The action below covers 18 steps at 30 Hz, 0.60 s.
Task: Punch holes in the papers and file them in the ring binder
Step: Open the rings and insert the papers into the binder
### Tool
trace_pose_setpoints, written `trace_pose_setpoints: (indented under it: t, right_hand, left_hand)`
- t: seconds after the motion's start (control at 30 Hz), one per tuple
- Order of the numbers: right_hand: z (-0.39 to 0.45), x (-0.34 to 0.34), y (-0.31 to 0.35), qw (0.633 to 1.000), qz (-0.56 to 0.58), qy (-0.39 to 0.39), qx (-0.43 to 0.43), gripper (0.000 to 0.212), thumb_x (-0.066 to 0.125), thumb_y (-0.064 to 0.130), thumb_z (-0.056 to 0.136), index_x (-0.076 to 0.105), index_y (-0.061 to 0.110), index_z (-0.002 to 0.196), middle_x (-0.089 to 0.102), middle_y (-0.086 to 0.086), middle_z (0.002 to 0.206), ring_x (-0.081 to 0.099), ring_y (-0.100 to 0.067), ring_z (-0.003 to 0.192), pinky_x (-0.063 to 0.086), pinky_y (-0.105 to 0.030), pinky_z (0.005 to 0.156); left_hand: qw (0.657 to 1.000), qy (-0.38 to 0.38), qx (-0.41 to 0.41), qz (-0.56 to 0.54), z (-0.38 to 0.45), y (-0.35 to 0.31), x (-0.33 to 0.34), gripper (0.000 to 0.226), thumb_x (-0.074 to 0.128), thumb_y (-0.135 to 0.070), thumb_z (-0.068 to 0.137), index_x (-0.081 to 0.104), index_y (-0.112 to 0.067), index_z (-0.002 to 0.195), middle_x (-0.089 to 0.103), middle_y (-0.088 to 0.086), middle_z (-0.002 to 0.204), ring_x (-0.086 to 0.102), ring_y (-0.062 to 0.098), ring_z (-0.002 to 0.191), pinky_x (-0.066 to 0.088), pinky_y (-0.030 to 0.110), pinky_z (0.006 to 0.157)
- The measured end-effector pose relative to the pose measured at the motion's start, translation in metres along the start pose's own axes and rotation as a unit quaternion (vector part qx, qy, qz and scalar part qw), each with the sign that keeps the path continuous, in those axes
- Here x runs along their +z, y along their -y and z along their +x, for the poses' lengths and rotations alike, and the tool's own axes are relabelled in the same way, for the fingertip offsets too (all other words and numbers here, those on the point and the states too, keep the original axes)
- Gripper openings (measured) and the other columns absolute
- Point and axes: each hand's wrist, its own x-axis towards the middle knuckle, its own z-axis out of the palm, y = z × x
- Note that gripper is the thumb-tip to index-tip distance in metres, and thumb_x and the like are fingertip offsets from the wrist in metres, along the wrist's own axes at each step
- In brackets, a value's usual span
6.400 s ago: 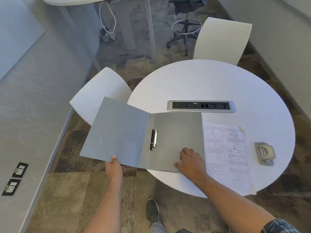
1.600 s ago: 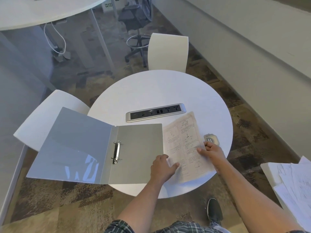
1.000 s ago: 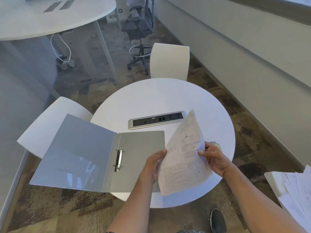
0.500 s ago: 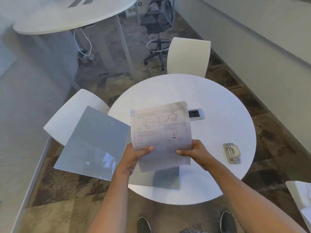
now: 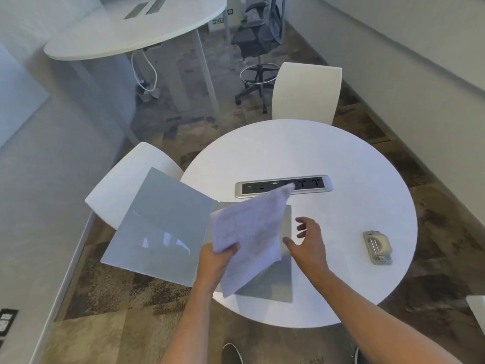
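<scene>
My left hand point(image 5: 217, 261) grips the printed papers point(image 5: 249, 235) by their near left corner and holds them tilted above the open grey ring binder point(image 5: 162, 227). The sheets are blurred and hide the binder's rings. The binder lies open on the round white table point(image 5: 301, 153), its left cover hanging past the table edge. My right hand point(image 5: 309, 245) hovers just right of the papers with fingers spread, holding nothing. A grey hole punch point(image 5: 377, 247) sits on the table to the right, apart from both hands.
A silver power socket strip point(image 5: 284, 189) is set into the table beyond the papers. Two white chairs point(image 5: 305, 93) point(image 5: 131, 179) stand at the far and left sides. A larger table point(image 5: 136, 30) and an office chair point(image 5: 258, 40) stand further back.
My right hand has let go of the papers and opened beside them. My left hand alone now holds the sheets, which have swung down and tilted over the binder.
</scene>
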Motion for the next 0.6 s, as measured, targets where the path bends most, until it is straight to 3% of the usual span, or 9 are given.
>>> trace_pose_setpoints:
  t: [0.07, 0.13, 0.23, 0.27, 0.33, 0.4, 0.47, 0.53, 0.6]
  right_hand:
    - [-0.002, 0.0, 0.015, 0.997, 0.066, 0.022, -0.015, 0.044, 0.084, 0.031, 0.083, 0.057, 0.034, 0.118, 0.064, 0.011, 0.11, 0.066, -0.011, 0.092, 0.052, -0.025, 0.077]
    - [-0.006, 0.002, 0.028, 0.98, 0.121, 0.156, -0.023, 0.045, 0.082, 0.046, 0.083, 0.064, 0.039, 0.123, 0.072, 0.01, 0.111, 0.071, -0.012, 0.094, 0.057, -0.031, 0.087]
    - [-0.017, 0.011, 0.042, 0.933, 0.179, 0.312, -0.008, 0.074, 0.076, 0.058, 0.082, 0.048, 0.041, 0.148, 0.065, 0.009, 0.137, 0.069, -0.012, 0.115, 0.056, -0.036, 0.101]
    - [-0.02, 0.015, 0.045, 0.923, 0.21, 0.323, -0.002, 0.076, 0.074, 0.054, 0.085, 0.044, 0.034, 0.152, 0.064, 0.005, 0.14, 0.068, -0.013, 0.12, 0.055, -0.037, 0.102]
    - [-0.023, 0.02, 0.048, 0.907, 0.29, 0.306, 0.021, 0.063, 0.07, 0.04, 0.091, 0.047, 0.024, 0.149, 0.065, -0.001, 0.141, 0.066, -0.017, 0.125, 0.054, -0.039, 0.104]
    - [-0.023, 0.022, 0.047, 0.894, 0.349, 0.276, 0.054, 0.057, 0.07, 0.032, 0.092, 0.052, 0.024, 0.146, 0.067, -0.001, 0.141, 0.065, -0.019, 0.127, 0.052, -0.041, 0.107]
    - [-0.019, 0.022, 0.039, 0.898, 0.361, 0.239, 0.082, 0.055, 0.073, 0.033, 0.093, 0.057, 0.024, 0.144, 0.07, 0.001, 0.136, 0.067, -0.02, 0.126, 0.052, -0.046, 0.107]
    - [-0.013, 0.019, 0.028, 0.907, 0.356, 0.198, 0.109, 0.044, 0.07, 0.028, 0.098, 0.062, 0.02, 0.14, 0.073, -0.002, 0.132, 0.07, -0.023, 0.12, 0.054, -0.047, 0.103]
    - [-0.008, 0.017, 0.02, 0.906, 0.361, 0.178, 0.132, 0.036, 0.065, 0.014, 0.1, 0.064, 0.013, 0.136, 0.074, -0.008, 0.127, 0.074, -0.027, 0.113, 0.058, -0.046, 0.096]
  left_hand:
    - [0.997, -0.012, 0.033, 0.067, -0.004, -0.011, 0.005, 0.059, 0.082, -0.023, 0.085, 0.043, -0.028, 0.041, 0.04, -0.009, 0.048, 0.034, 0.015, 0.055, 0.031, 0.033, 0.058]
    - [0.988, -0.031, 0.091, 0.123, -0.01, -0.02, 0.012, 0.051, 0.073, -0.021, 0.093, 0.05, -0.032, 0.048, 0.045, -0.011, 0.049, 0.042, 0.015, 0.054, 0.032, 0.026, 0.056]
    - [0.964, -0.03, 0.166, 0.204, -0.028, -0.038, 0.027, 0.014, 0.062, -0.026, 0.097, 0.075, -0.03, 0.096, 0.073, -0.009, 0.084, 0.066, 0.018, 0.079, 0.048, 0.023, 0.061]
    - [0.952, -0.015, 0.183, 0.246, -0.032, -0.039, 0.035, 0.025, 0.06, -0.031, 0.095, 0.073, -0.027, 0.116, 0.075, -0.006, 0.106, 0.068, 0.018, 0.094, 0.055, 0.026, 0.07]
    - [0.92, 0.044, 0.19, 0.34, -0.038, -0.037, 0.048, 0.064, 0.056, -0.047, 0.088, 0.05, -0.028, 0.149, 0.054, -0.003, 0.149, 0.054, 0.019, 0.133, 0.056, 0.039, 0.102]
    - [0.901, 0.103, 0.182, 0.38, -0.046, -0.033, 0.059, 0.085, 0.056, -0.054, 0.089, 0.022, -0.03, 0.164, 0.019, 0.0, 0.17, 0.021, 0.022, 0.156, 0.032, 0.043, 0.125]
    - [0.911, 0.157, 0.16, 0.346, -0.049, -0.024, 0.06, 0.089, 0.063, -0.052, 0.091, 0.016, -0.034, 0.164, 0.004, -0.007, 0.172, 0.011, 0.019, 0.159, 0.023, 0.04, 0.128]
    - [0.931, 0.178, 0.132, 0.291, -0.043, -0.013, 0.052, 0.083, 0.07, -0.053, 0.088, 0.03, -0.04, 0.159, 0.01, -0.015, 0.169, 0.025, 0.017, 0.155, 0.033, 0.042, 0.124]
    - [0.95, 0.154, 0.123, 0.242, -0.033, -0.003, 0.042, 0.067, 0.073, -0.052, 0.087, 0.048, -0.039, 0.148, 0.024, -0.015, 0.162, 0.045, 0.016, 0.142, 0.045, 0.041, 0.116]
